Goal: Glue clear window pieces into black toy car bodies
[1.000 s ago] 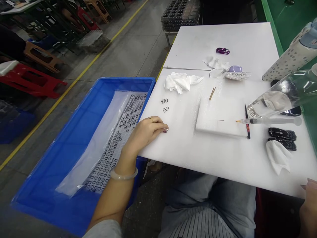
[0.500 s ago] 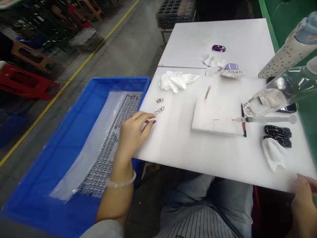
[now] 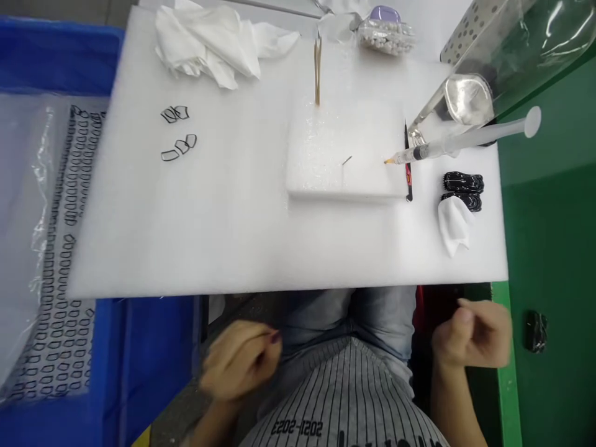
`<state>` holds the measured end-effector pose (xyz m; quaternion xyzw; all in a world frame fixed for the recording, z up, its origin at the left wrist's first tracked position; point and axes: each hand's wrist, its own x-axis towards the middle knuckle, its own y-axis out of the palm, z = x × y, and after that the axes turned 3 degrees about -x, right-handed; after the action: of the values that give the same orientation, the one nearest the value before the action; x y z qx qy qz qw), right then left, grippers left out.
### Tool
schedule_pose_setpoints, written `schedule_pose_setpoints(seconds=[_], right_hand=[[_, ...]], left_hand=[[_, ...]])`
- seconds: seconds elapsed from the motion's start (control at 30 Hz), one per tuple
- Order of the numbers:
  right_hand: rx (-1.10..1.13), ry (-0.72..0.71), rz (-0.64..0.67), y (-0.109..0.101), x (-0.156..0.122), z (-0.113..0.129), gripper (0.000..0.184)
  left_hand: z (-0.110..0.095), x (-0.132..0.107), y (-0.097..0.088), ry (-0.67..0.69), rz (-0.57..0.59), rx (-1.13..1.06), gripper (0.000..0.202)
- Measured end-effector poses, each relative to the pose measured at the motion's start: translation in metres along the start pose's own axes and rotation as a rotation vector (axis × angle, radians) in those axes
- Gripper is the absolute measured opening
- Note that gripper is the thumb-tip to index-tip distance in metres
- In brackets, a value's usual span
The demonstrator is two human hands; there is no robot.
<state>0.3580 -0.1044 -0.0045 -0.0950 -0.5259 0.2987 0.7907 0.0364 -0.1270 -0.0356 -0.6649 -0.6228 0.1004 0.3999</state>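
Left hand (image 3: 241, 361): it is hanging off the near side of the desk (image 3: 209, 236), left of the lap, whereas half a second earlier it was reaching over the desk's left part; its fingers are curling inward, and blur is hiding whether they are pinching anything.
Right hand (image 3: 472, 335): it is hovering right of the lap, beyond the near edge; its fingers are folding inward with the thumb over them, and I cannot tell whether anything is inside.
Black outline rings (image 3: 182, 146): three are lying in a slanting row on the desk's left part, where a second ago two were showing; a tight cluster (image 3: 175, 114) is sitting just beyond them, as before.
Blue bin (image 3: 153, 347): it is standing left of the desk, holding clear plastic film (image 3: 18, 205) and a sheet with rows of similar rings (image 3: 56, 335).
Clear packet (image 3: 386, 38): it is holding white-tipped swabs and lying near the far side, beside a lavender case (image 3: 385, 13).
Clear bottle (image 3: 516, 49): it is rising at the far right; its contents are staying unclear.
Syringe (image 3: 459, 141): its amber tip is reaching over the right edge of the white foam block (image 3: 358, 130), crossing the tweezers (image 3: 408, 177).
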Motion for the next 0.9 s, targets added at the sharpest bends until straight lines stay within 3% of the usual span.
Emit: schedule_pose_setpoints(seconds=[0.07,0.17,0.2,0.23,0.3,0.37,0.43,0.5,0.57,0.67,0.73,0.83,0.9], right_hand=[[0.281,0.065,0.339,-0.001,-0.025,0.016,0.014],[0.546,0.276,1.063,-0.001,-0.055,0.024,0.023],[0.547,0.381,1.198,0.0,-0.061,0.021,0.026],[0.512,0.486,1.234,0.0,-0.062,0.016,0.027],[0.372,0.603,1.081,-0.003,-0.055,0.004,0.026],[0.236,0.564,0.963,-0.012,-0.032,-0.006,0.021],[0.255,0.485,1.031,-0.026,-0.001,-0.01,0.016],[0.417,0.446,1.129,-0.039,0.034,-0.012,0.012],[0.465,0.406,1.053,-0.043,0.065,-0.016,0.013],[0.161,0.294,0.649,-0.019,0.099,-0.033,0.015],[0.013,0.159,0.508,0.008,0.113,-0.05,0.017],[-0.003,0.024,0.632,0.042,0.124,-0.07,0.026],[-0.025,0.026,0.717,0.049,0.127,-0.076,0.03]], left_hand=[[-0.01,0.005,0.026,0.103,0.034,-0.036,0.011],[-0.014,0.007,0.055,0.147,0.331,-0.065,0.015],[-0.013,0.007,0.061,0.129,0.451,-0.044,0.022],[-0.01,0.006,0.066,0.096,0.56,-0.011,0.03],[-0.004,0.005,0.073,0.006,0.7,0.056,0.044],[0.001,0.008,0.079,-0.072,0.738,0.094,0.05],[0.003,0.015,0.084,-0.133,0.731,0.108,0.051],[0.003,0.025,0.089,-0.169,0.729,0.112,0.046],[0.002,0.037,0.093,-0.187,0.728,0.084,0.038],[0.001,0.054,0.098,-0.205,0.711,-0.021,0.034],[0.001,0.06,0.099,-0.201,0.704,-0.055,0.033],[0.001,0.059,0.094,-0.15,0.717,-0.009,0.032],[0.002,0.055,0.084,-0.115,0.718,-0.001,0.039]])
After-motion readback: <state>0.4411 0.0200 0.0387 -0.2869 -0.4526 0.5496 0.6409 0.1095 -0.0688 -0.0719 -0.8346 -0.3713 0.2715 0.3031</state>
